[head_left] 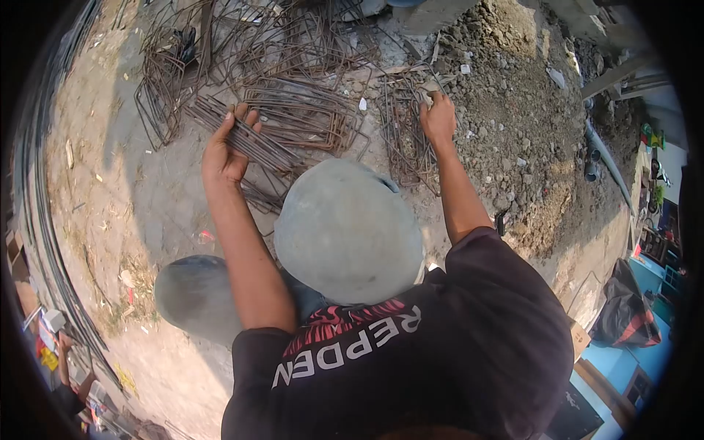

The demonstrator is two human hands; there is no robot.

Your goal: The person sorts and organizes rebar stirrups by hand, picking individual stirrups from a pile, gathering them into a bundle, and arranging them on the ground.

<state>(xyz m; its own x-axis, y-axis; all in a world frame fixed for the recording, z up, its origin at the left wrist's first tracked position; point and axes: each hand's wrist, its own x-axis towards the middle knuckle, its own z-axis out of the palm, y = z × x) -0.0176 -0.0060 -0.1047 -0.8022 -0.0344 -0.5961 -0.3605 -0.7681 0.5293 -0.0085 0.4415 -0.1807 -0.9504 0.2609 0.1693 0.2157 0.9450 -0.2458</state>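
Note:
My left hand point(226, 150) has its fingers and thumb curled round a bundle of thin rusty steel rods point(265, 147), which slants down to the right beside a stack of bent steel stirrups point(297, 110). On the right, my right hand point(438, 117) is closed at the upper end of a narrow group of bent stirrups point(403, 136). Its fingertips are pressed together, and what they hold is too small to make out.
A tangled heap of bent rods point(293, 40) lies at the top. Rubble and soil point(506, 125) spread on the right, near a grey pipe point(609, 160). Long bars point(45, 213) run along the left edge. Another person's arm point(64, 359) shows at lower left, a black bag point(623, 312) at right.

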